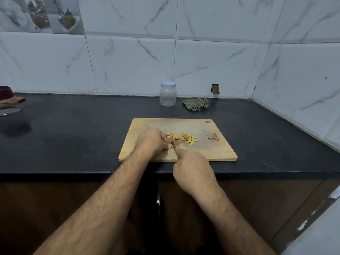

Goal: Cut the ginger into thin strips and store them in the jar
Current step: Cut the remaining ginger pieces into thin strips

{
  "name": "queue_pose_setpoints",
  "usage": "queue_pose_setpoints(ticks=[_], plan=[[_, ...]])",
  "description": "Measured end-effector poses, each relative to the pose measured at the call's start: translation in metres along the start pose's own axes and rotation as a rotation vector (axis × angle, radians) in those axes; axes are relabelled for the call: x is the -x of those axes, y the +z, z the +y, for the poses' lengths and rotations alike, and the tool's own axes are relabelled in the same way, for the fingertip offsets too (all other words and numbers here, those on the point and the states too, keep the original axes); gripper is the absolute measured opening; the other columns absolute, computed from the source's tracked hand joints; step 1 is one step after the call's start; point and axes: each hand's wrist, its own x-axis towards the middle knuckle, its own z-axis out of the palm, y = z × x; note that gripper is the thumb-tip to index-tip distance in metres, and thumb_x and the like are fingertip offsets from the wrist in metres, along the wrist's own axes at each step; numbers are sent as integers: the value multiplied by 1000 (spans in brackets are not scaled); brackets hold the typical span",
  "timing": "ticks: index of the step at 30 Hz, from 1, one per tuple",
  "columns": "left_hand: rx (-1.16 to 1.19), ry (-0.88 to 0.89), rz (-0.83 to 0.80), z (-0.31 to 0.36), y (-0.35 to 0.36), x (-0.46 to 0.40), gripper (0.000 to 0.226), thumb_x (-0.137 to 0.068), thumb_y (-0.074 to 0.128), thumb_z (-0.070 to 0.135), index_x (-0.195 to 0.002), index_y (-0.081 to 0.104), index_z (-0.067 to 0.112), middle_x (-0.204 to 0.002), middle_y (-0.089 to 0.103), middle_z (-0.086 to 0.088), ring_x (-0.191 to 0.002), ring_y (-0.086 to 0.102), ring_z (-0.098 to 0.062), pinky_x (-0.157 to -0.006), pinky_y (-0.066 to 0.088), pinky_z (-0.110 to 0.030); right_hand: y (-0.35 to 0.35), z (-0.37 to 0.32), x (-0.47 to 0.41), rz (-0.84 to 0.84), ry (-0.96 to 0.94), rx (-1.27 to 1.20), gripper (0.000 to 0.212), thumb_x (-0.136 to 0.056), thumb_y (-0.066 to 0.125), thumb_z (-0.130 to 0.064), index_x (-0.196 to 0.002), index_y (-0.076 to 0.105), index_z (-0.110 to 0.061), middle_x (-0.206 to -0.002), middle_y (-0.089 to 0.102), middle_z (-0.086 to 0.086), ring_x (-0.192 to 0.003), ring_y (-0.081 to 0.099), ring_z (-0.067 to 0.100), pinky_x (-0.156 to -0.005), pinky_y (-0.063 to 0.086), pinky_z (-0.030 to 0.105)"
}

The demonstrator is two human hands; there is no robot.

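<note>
A wooden cutting board [217, 150] lies on the black counter. Flat ginger slices [173, 136] sit by the fingertips of my left hand [151, 141], which is curled on the board; what it holds underneath is hidden. To their right lies a small heap of thin ginger strips [189, 141]. Brown peel scraps [213, 137] lie further right. My right hand [193, 171] grips a yellow-handled knife [174, 148], index finger along the spine, blade tip beside my left thumb. An empty clear plastic jar [168, 96] with a white lid on stands behind the board.
A crumpled checked cloth [196, 104] lies right of the jar by the tiled wall. A dark red bowl [5, 93] and a glass dish [9, 109] sit at the far left. The counter's front edge [73, 173] runs just below the board.
</note>
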Motion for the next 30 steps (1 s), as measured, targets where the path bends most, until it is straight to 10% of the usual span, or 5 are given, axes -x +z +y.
queue_pose_setpoints(ticks=[30], plan=[[18,-47,-49,6,-8,0,8,-82,75,20,-89,79,22,-93,75,7,-92,65,-10,-82,51,-27,0,6,1,7,-9,-49,49,-92,44,-17,-139,51,-28,-107,65,2,-100,58,24,-80,55,38]])
